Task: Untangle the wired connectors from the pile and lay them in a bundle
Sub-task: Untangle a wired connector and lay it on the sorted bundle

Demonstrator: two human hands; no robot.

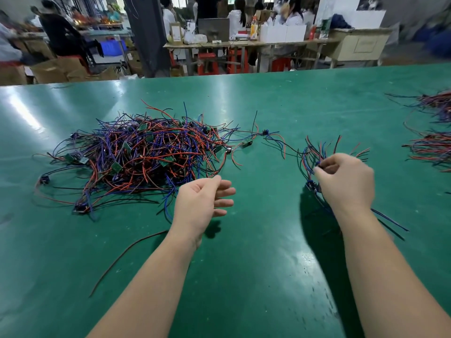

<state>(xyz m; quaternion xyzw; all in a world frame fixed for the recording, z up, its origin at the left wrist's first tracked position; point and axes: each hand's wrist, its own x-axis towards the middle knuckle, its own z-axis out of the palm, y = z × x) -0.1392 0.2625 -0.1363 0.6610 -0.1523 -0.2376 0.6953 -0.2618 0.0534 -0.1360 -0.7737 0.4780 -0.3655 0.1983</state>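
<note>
A tangled pile of wired connectors (146, 154), red, blue and black wires with small green boards, lies on the green table (244, 264) at centre left. My right hand (346, 184) is raised over the table and shut on a small bunch of wired connectors (314, 152); the wire ends fan out above the fingers and hang below the wrist. One strand of connectors (266, 133) trails from that bunch back to the pile. My left hand (202, 201) hovers by the pile's near right edge, fingers apart and holding nothing.
Sorted bundles of the same wires (434, 147) lie at the table's right edge. A single loose brown wire (127, 254) lies near my left forearm. Beyond the table's far edge stand workbenches, red stools, cardboard boxes and several people.
</note>
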